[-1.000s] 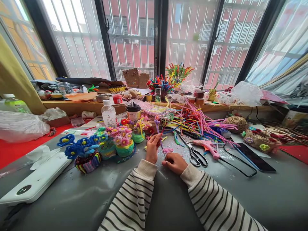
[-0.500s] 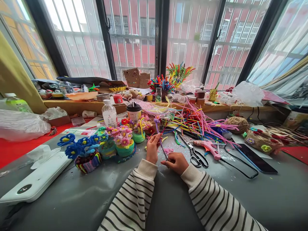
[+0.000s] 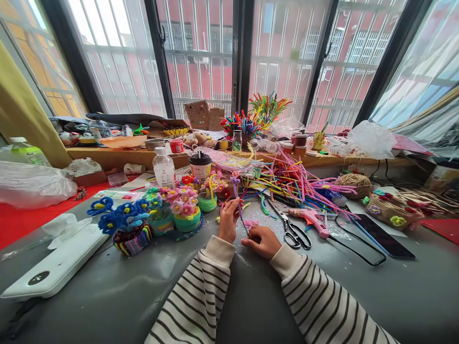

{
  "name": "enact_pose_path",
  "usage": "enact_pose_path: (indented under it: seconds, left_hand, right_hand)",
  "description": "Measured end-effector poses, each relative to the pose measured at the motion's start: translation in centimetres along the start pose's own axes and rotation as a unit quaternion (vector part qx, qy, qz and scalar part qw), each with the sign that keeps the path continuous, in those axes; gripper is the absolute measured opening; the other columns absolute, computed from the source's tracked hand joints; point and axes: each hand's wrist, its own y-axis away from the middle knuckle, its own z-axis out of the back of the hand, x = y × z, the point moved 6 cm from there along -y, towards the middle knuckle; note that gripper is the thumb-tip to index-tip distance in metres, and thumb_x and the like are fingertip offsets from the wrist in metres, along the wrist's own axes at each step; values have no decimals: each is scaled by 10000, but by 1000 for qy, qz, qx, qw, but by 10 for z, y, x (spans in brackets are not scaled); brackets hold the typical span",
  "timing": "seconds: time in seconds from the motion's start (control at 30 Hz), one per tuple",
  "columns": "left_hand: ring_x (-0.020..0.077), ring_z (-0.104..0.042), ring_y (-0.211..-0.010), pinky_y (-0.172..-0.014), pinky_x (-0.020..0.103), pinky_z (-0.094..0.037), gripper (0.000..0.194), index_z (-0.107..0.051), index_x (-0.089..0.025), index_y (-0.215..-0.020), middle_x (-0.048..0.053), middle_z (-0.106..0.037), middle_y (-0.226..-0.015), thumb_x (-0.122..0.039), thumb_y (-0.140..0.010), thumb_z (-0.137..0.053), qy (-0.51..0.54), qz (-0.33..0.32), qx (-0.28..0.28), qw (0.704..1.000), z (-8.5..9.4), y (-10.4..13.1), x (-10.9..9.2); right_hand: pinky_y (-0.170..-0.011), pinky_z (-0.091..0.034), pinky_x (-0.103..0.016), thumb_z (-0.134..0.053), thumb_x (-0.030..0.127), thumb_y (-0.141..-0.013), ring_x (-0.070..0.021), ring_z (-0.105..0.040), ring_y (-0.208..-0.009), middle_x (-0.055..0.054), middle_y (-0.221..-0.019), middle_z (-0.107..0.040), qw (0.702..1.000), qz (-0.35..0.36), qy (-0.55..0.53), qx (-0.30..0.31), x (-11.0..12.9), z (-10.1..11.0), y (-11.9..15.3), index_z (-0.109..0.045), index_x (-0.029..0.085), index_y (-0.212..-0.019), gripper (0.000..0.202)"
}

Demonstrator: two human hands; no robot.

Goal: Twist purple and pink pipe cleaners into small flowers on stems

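A thin purple stem with a small purple flower (image 3: 235,180) at its top leans between my two hands. My left hand (image 3: 228,220) pinches the stem below the flower. Lower down, the fingers of my right hand (image 3: 263,241) are closed on the stem's dark bottom end. Pink fuzzy bits (image 3: 251,223) lie on the table just behind my hands. To the right of them are black-handled scissors (image 3: 296,233) and a pink glue gun (image 3: 311,220). Pots with pink flowers (image 3: 186,217) and blue flowers (image 3: 131,234) stand to the left.
A heap of colourful pipe cleaners (image 3: 297,177) lies behind the scissors. A lidded cup (image 3: 200,165) and a clear bottle (image 3: 164,169) stand behind the pots. At right are a dark phone (image 3: 385,235) and twine ball (image 3: 355,184); a white device (image 3: 57,263) lies left.
Both hands keep their hold on the purple stem and have barely moved. The view has shifted very slightly.
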Motion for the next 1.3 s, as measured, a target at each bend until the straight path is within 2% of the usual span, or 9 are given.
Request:
enact_pose_path:
  seconds: [0.23,0.5,0.7,0.93,1.13,1.3]
  left_hand:
    - [55,-463,-612,-518,167,-332,133,-602,-161,-668,-14,-542,-688,-274,-599,-593,-18,10,20,1000,-3,2,1]
    - [48,-462,-589,-503,165,-322,158,-608,-158,-681,-23,-547,-668,-280,-581,-609,1,8,23,1000,-1,-1,3]
    - [43,-460,-583,-505,161,-317,137,-603,-169,-691,-33,-546,-662,-263,-592,-600,16,9,9,1000,0,-1,3]
    - [69,-473,-606,-528,183,-341,122,-585,-170,-697,1,-558,-722,-248,-603,-583,24,3,-26,999,2,0,-2]
    - [52,-462,-588,-518,170,-334,100,-583,-164,-654,-20,-540,-665,-241,-591,-595,55,20,-16,998,0,2,-1]
    - [48,-469,-599,-512,167,-335,118,-590,-165,-659,-25,-546,-688,-242,-573,-613,62,50,12,997,-5,3,3]
  right_hand:
    - [-437,-234,-189,-463,510,-669,-53,-327,-447,28,-477,-374,1000,4,-2,-5,1,-1,0,-404,141,-434,441]
    - [-432,-232,-192,-506,474,-655,-49,-299,-426,37,-437,-348,999,18,3,-51,1,1,1,-374,145,-387,445]
    - [-422,-234,-194,-492,478,-668,-50,-288,-415,35,-423,-346,998,25,7,-63,0,1,0,-356,151,-370,464]
    - [-422,-242,-196,-450,498,-692,-51,-290,-407,29,-404,-356,997,10,-11,-75,-1,6,0,-360,151,-365,485]
    - [-435,-245,-190,-423,512,-698,-55,-324,-440,27,-465,-381,1000,5,-23,-17,0,2,0,-414,141,-427,459]
    - [-444,-250,-193,-472,539,-654,-59,-342,-458,28,-487,-409,1000,-3,-9,25,-1,-5,0,-461,142,-481,433]
